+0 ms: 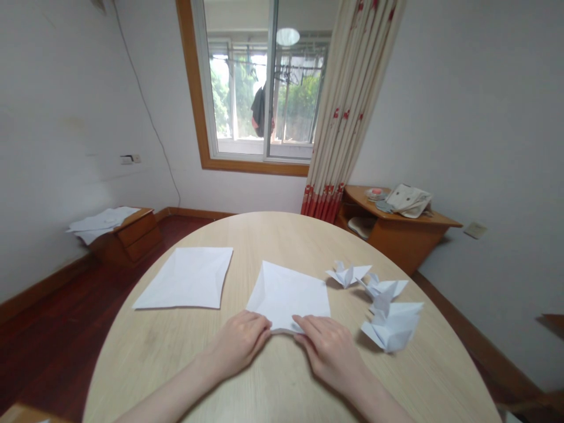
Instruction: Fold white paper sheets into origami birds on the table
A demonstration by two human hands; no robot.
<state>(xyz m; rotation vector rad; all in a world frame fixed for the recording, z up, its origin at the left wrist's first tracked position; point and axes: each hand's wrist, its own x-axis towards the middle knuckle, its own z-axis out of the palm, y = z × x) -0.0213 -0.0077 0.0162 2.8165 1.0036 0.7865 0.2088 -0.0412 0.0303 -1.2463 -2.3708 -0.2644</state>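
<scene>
A white sheet of paper [291, 292] lies on the round table in front of me, its near edge slightly raised. My left hand [244, 341] pinches the near left part of that edge between thumb and fingers. On the near right part, my right hand [328, 346] grips the same edge, thumb below and fingers on top. Faint creases show near the sheet's left side. Over to the left rests a flat stack of white paper [187, 279]. Several folded paper cranes stand on the right, the nearest paper crane [392, 329] being close to my right hand.
The round wooden table [273, 235] has a curved edge all around. Behind it on the right is a corner desk [396, 226] with a bag on top. A low cabinet [138, 232] with papers stands at left. A curtain [343, 117] hangs beside the window.
</scene>
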